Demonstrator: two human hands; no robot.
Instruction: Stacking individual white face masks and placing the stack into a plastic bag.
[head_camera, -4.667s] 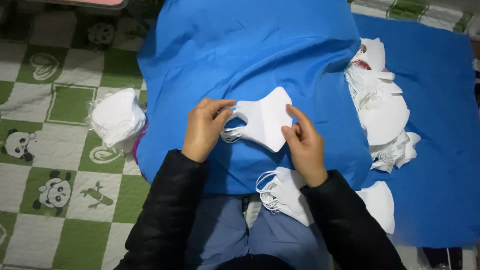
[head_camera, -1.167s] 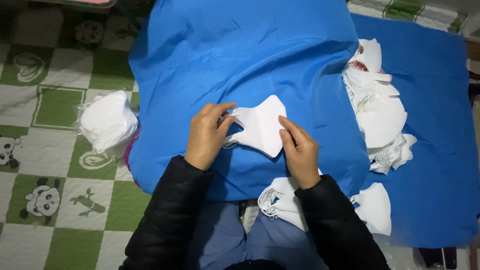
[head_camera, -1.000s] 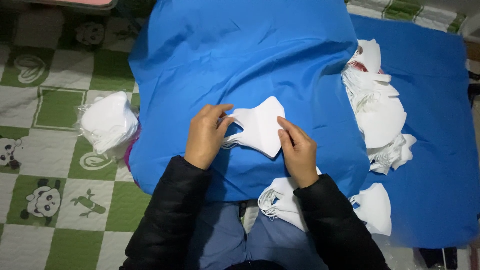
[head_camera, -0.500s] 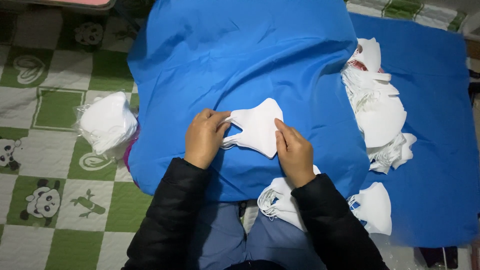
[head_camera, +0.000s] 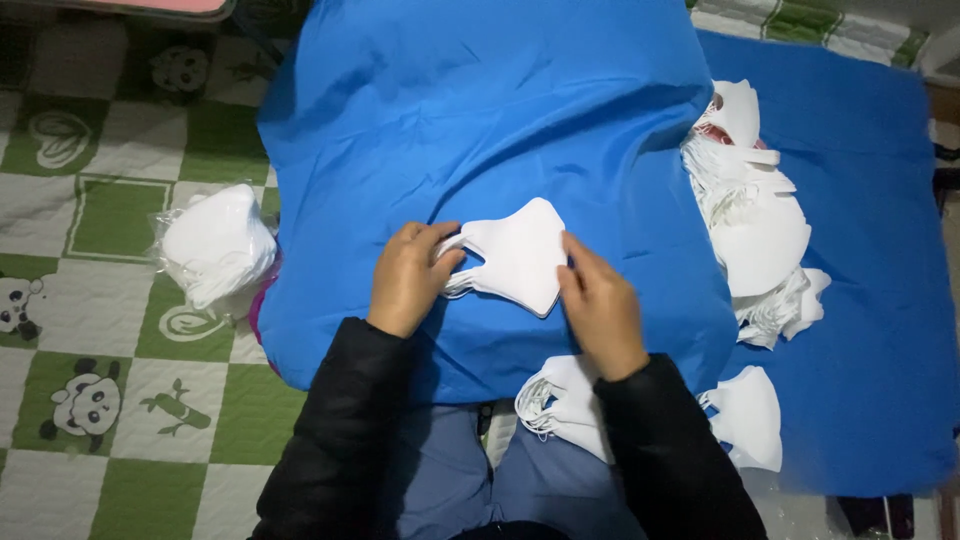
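1. Head view: pinched between both hands, the mask stack (head_camera: 515, 256) is held flat on the blue cloth (head_camera: 480, 110).
2. Its loop end is gripped by the left hand (head_camera: 408, 278); its right edge is pressed by the right hand (head_camera: 600, 305).
3. Its long axis is seen running left to right, both hands equally near.

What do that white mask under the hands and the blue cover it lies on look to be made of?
The white mask looks like soft matte nonwoven fabric: flat, dull, folded, with thin loops at its left end, though the weave is too small to confirm. The blue cover seems a thin smooth cloth, perhaps also nonwoven, draped with soft creases and a faint sheen. Both hands, left hand and right hand, press the mask.
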